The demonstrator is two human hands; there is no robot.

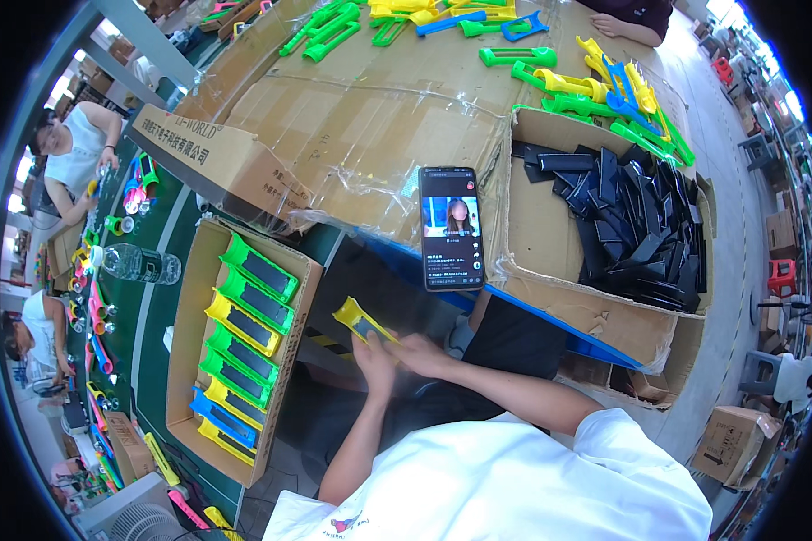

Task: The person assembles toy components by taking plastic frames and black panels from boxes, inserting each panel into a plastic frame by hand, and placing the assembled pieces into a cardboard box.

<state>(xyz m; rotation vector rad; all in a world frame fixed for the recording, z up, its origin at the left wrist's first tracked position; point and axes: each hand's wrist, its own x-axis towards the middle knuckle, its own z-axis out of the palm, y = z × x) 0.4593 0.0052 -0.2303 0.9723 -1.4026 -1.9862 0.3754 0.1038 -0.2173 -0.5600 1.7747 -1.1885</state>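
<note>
My left hand [374, 361] and my right hand [424, 353] meet low in the middle, both on a yellow plastic piece with a black insert [359, 319] that points up and to the left. To the left, a cardboard box [188, 316] holds a row of green, yellow and blue pieces with black inserts [244, 343]. On the right, a bigger cardboard box [550, 261] is filled with loose black inserts [645, 221]. Several green, yellow and blue plastic pieces without inserts [604, 95] lie on the table beyond it.
A smartphone [451, 227] with a lit screen leans on flattened cardboard [361, 117] covering the table. A water bottle [140, 263] lies at the left. Other people work at the far left and the top right. Small cardboard boxes [729, 442] and stools stand on the right.
</note>
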